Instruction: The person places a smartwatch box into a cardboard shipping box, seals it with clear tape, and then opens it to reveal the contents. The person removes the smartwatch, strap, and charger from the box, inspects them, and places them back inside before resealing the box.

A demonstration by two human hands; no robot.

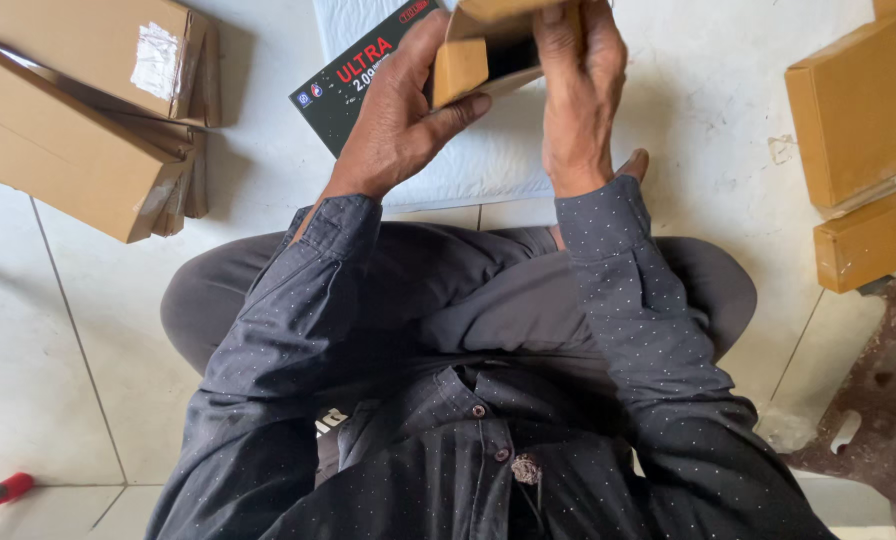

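Note:
A small brown cardboard box (473, 55) is held up at the top middle, with one end flap open and a dark inside showing. My left hand (398, 115) grips its left side, thumb pressed on the flap. My right hand (580, 85) holds its right side from above. Under the hands lies a dark printed package (353, 85) on a white padded sheet (488, 160). I sit cross-legged on the tiled floor in a dark dotted shirt.
Flattened and stacked large cardboard boxes (78, 110) lie at the upper left. Several small closed brown boxes (853, 110) rest at the right. A rusty metal piece (878, 400) sits at the lower right, and a red-tipped handle (3, 490) at the lower left.

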